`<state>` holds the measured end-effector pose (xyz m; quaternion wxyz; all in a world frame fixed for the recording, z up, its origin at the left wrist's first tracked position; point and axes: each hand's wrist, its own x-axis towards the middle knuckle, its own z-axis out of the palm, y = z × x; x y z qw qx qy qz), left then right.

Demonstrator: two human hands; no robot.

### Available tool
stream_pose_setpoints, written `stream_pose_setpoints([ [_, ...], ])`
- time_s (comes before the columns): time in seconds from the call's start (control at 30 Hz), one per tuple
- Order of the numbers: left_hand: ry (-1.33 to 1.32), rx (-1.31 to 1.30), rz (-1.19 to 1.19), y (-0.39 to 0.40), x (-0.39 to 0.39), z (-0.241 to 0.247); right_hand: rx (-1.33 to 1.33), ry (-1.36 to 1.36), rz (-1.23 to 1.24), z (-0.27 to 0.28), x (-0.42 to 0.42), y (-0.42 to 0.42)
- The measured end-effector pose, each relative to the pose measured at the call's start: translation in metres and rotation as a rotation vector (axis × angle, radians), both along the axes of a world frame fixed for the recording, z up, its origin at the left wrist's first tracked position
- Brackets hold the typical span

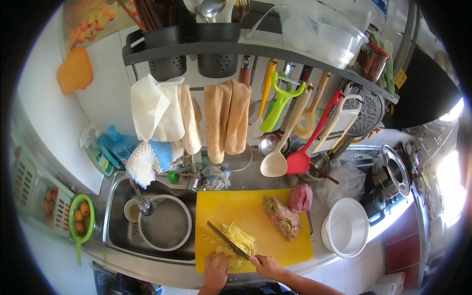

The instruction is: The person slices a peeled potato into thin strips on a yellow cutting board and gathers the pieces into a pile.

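Observation:
My right hand (pixel 266 267) grips the handle of a kitchen knife (pixel 228 241), whose dark blade slants up to the left over a yellow cutting board (pixel 236 201). Under the fingers of my left hand (pixel 216 268) lie thin pale-yellow slices (pixel 233 258), possibly potato or ginger, close against the blade. On the blade's far side is a heap of fine yellow shreds (pixel 241 237). A mound of minced meat flecked with green (pixel 283 219) rests on the board's right part. Touching its upper end is a piece of raw red meat (pixel 300 198).
Left of the board, a steel sink (pixel 120 221) holds a round basin of water (pixel 165 223) below the faucet (pixel 145 207). A white plastic tub (pixel 347 226) stands to the right. Utensils and cloths (pixel 226 120) hang from a rack (pixel 221 48) above. Farther right is a stove with a pot (pixel 385 180).

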<state>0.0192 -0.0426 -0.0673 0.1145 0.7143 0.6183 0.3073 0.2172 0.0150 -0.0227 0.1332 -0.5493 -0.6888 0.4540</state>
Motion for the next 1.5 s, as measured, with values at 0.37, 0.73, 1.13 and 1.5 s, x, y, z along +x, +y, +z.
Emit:
stream_pose_setpoints([
  [0.37,0.234,-0.022,0.046,0.009,0.011,0.005,-0.001,-0.037,0.059,0.014,0.003,0.002],
  [0.73,0.149,-0.091,0.069,0.01,0.023,0.007,-0.004,-0.016,-0.002,0.01,0.023,-0.013],
  [1.13,0.142,-0.006,0.114,0.005,0.022,0.009,0.044,-0.067,0.067,0.028,0.026,-0.02],
  [1.5,0.149,-0.051,0.084,0.005,0.02,0.001,0.019,-0.226,0.063,0.057,0.023,-0.04],
])
